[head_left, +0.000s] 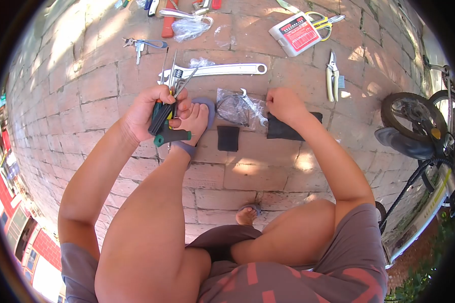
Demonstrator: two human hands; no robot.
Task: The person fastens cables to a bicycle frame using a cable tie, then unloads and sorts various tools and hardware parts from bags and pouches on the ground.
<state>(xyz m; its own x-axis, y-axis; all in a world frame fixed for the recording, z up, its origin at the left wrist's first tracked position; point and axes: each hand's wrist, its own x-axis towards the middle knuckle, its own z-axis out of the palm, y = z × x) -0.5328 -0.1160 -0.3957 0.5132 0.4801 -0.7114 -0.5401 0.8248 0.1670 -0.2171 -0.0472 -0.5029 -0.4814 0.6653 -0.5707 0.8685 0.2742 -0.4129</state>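
Note:
My left hand (159, 108) is closed around a bunch of screwdrivers (161, 118), their thin metal shafts pointing up and away. Their handles are black with yellow and black with green. Below them is my sandalled foot (197, 118). My right hand (286, 106) has curled fingers and rests at the upper edge of a black cloth pouch (283, 129); whatever its fingertips pinch is hidden. Just left of it lies a clear plastic bag (232, 108) with a small wrench (253, 107) on or in it. A small black square pouch (228, 139) sits below the bag.
A large adjustable wrench (227, 69) lies across the bricks ahead. Beyond are keys (139, 48), a red-handled tool (169, 22), crumpled plastic (192, 28), a labelled plastic box (296, 34), scissors (326, 22) and pruning shears (332, 78). A wheeled vehicle (414, 121) stands at right.

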